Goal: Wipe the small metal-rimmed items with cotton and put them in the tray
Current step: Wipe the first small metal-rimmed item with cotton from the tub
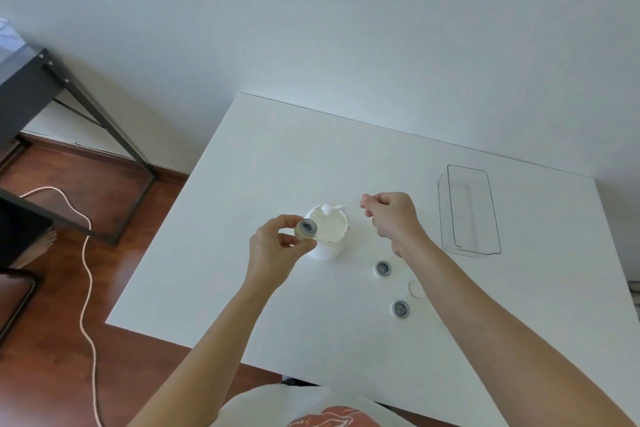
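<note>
My left hand (277,246) pinches a small round metal-rimmed item (306,229) between thumb and fingers, held just left of a white cup (329,232). My right hand (391,215) grips a cotton swab (333,208) by its stick, its white tip over the cup's far rim. Two more metal-rimmed items lie on the white table: one (383,268) near my right wrist, another (401,308) closer to me. A clear plastic tray (472,211) stands to the right, with nothing visible inside.
A small white disc (415,289) lies between the two loose items, partly under my right forearm. Off the table's left edge are a wooden floor, a black desk frame (104,135) and a pale cable (86,288). A wall runs behind the table.
</note>
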Demonstrator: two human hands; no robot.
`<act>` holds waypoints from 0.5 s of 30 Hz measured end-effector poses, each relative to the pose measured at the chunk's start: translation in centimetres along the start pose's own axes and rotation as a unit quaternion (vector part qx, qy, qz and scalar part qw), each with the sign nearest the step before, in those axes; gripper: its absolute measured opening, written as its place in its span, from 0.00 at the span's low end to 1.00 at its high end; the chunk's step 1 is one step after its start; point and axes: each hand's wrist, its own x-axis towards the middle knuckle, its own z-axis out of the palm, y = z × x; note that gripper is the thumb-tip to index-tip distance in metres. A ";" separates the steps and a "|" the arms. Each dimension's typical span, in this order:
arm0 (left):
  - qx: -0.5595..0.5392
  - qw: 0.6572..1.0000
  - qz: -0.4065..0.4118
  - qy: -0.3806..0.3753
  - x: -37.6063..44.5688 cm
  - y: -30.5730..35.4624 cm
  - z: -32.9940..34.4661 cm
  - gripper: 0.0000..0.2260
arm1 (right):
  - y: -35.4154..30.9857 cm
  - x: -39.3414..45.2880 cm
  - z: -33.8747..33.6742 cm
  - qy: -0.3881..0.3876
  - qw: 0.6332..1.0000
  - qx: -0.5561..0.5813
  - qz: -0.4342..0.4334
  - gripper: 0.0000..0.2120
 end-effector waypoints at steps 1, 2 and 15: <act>0.001 1.000 0.000 -0.001 0.1 0.2 0.1 0.13 | -0.3 -0.3 0.0 -0.002 1.000 0.003 -0.009 0.11; 0.001 1.000 0.001 -0.001 0.3 0.4 0.2 0.13 | -0.5 -0.6 0.0 -0.001 1.000 0.001 -0.021 0.11; -0.021 1.000 -0.009 -0.011 0.8 2.1 0.3 0.13 | -0.1 -4.5 1.0 0.058 0.868 -0.207 -0.448 0.05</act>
